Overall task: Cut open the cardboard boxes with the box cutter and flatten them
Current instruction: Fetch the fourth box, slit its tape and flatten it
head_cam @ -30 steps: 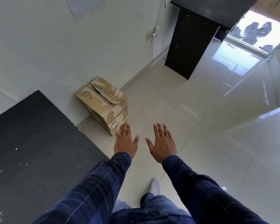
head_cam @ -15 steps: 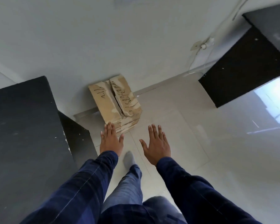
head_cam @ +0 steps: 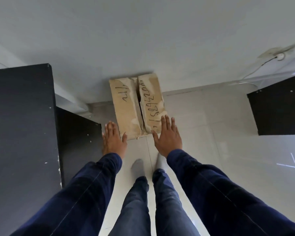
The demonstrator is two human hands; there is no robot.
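You stand on a pale tiled floor (head_cam: 211, 133) at the foot of a white wall (head_cam: 143, 31), with a black table (head_cam: 20, 125) out past your left hand (head_cam: 113, 140) and a black cabinet (head_cam: 279, 108) well off beyond your right hand (head_cam: 167, 138).

The cardboard box (head_cam: 126, 106) sits on the floor against the wall, just ahead of both hands and between them. Your left hand is flat, fingers straight and together, holding nothing, just beside the box's near left corner. Your right hand is flat too, thumb spread, empty. Its fingertips lie over the near right corner in this view, though you can't tell from here whether they touch the cardboard.

By the look of it, the task has barely begun. The box keeps its full shape. Its two top flaps, marked with handwriting, meet along a ragged middle seam with a dark gap, so the top may already be partly loose, but nothing is flattened. No box cutter is in view, in either hand or on the floor near them. Whether more boxes lie under this one is hidden.

What's left, as I judge it: take hold of the box, find the cutter, slit the seams, press it flat.
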